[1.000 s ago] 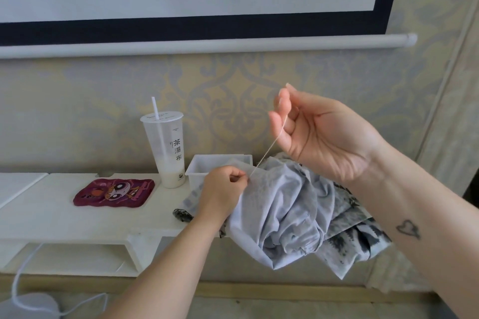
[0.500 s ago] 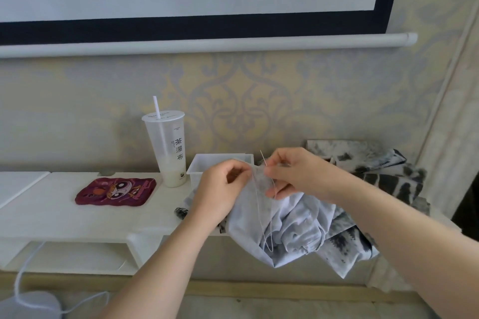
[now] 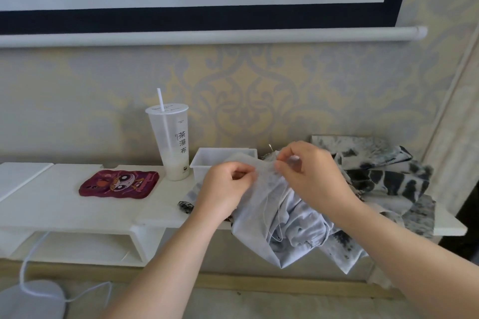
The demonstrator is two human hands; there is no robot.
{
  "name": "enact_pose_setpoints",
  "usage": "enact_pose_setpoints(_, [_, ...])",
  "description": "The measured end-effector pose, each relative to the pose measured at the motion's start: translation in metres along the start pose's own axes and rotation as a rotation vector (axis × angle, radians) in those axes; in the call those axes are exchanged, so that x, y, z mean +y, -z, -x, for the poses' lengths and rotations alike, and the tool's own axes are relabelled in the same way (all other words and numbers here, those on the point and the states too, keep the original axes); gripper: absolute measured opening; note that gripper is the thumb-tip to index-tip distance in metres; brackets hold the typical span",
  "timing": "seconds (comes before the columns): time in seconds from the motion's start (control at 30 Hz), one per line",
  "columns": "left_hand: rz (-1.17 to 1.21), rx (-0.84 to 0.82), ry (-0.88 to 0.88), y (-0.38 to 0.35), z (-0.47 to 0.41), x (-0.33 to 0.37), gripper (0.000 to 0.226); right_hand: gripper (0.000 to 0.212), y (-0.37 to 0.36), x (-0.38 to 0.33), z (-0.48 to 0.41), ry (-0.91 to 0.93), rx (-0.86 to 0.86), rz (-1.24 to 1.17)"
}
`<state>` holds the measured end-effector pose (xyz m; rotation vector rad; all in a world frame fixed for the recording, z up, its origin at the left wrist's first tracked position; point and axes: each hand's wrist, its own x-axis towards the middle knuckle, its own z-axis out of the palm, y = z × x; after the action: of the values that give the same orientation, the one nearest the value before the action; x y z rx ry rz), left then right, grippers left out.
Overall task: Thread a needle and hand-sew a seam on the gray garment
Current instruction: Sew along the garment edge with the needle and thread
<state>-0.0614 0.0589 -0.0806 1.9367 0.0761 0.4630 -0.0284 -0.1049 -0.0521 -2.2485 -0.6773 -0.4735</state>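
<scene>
The gray garment (image 3: pixel 290 217) hangs crumpled off the front edge of the white shelf (image 3: pixel 64 204). My left hand (image 3: pixel 223 189) pinches the garment's upper edge. My right hand (image 3: pixel 308 173) is just to its right at the same edge, fingers curled, pinching the needle (image 3: pixel 270 148), whose tip pokes up above the fingers. A pale thread (image 3: pixel 269 217) loops down slack over the fabric below both hands.
A tall plastic cup with a straw (image 3: pixel 172 142) and a maroon cartoon phone case (image 3: pixel 119 184) sit on the shelf to the left. A white plastic box (image 3: pixel 207 162) stands behind my left hand. Black-and-white patterned cloth (image 3: pixel 383 171) lies piled at right.
My right hand came down from a raised pull with taut thread to the fabric edge beside my left hand. The thread now hangs slack. The left hand kept its hold.
</scene>
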Motion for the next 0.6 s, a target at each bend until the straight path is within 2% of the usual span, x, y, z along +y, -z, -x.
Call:
enact_pose_setpoints(0.17, [0.074, -0.019, 0.032, 0.001, 0.003, 0.006, 0.019, 0.015, -0.011, -0.008, 0.012, 0.093, -0.161, 0.178])
enact_pose_setpoints(0.6, [0.072, -0.019, 0.026, 0.004, 0.005, 0.01, 0.022, 0.013, -0.013, -0.006, 0.011, 0.051, -0.217, 0.203])
